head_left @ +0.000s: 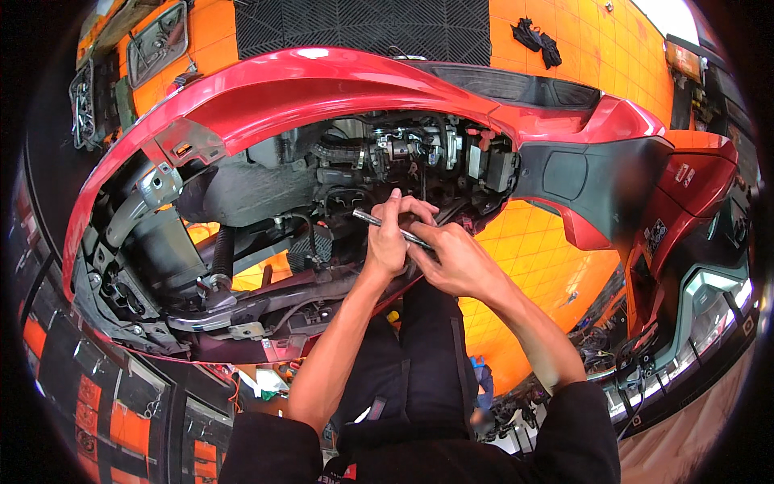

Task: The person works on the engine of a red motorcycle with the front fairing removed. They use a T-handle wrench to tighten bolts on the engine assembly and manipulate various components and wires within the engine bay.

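Observation:
In front of me lies a red scooter [314,77] with its seat area uncovered, so the frame and the engine [407,145] show. Above this opening my two hands meet on a slim silver metal rod, perhaps a ratchet handle or socket extension [367,216]. My left hand [389,242] is closed round it, thumb pointing up, and one end sticks out past the palm on the left. The fingers of my right hand [455,256] are closed on its other part, which they mostly hide. Neither hand touches the engine.
Metal frame tubes [282,310] run along the scooter's near side. Tool trays [157,44] stand at the far left. Dark gloves or cloth [536,42] lie on the orange floor [532,258] beyond the scooter. A black ribbed mat [355,28] lies at the back.

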A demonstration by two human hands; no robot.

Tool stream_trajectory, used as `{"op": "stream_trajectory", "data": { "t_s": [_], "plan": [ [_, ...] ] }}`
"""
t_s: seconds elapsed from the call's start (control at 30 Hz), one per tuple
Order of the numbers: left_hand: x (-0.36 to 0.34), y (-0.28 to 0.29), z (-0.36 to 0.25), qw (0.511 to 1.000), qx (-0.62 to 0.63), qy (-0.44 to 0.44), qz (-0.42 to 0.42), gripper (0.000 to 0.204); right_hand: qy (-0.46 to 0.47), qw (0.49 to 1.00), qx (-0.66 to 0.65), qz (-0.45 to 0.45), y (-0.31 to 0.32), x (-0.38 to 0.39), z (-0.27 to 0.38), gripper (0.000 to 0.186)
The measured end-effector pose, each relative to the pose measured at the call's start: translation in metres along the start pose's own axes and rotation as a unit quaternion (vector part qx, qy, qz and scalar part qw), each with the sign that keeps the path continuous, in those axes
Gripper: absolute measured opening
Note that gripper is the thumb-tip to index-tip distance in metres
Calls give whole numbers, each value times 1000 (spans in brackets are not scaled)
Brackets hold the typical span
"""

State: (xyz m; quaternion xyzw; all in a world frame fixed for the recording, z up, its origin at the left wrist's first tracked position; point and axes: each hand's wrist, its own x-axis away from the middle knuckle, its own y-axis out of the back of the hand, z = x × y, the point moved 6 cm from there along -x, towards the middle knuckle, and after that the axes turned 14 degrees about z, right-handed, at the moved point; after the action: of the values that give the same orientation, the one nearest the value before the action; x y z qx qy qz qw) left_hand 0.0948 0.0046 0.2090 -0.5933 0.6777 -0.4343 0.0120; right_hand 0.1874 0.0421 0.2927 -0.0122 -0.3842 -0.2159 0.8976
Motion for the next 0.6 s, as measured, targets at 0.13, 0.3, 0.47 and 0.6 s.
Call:
{"op": "stream_trajectory", "data": {
  "t_s": [0.13,0.3,0.47,0.6],
  "plan": [
    [-6,5,-1,998,-18,-28,50,64,-4,999,12,-50,-7,3,-2,14],
    [-10,4,-2,998,-34,5,59,60,-27,995,16,-97,-9,4,-7,12],
    [-15,8,-5,994,-58,-3,88,61,-34,987,-38,-152,-13,3,-3,12],
    [-14,13,3,992,-91,55,71,61,-72,982,-76,-160,-17,7,-5,12]
  ]
}}
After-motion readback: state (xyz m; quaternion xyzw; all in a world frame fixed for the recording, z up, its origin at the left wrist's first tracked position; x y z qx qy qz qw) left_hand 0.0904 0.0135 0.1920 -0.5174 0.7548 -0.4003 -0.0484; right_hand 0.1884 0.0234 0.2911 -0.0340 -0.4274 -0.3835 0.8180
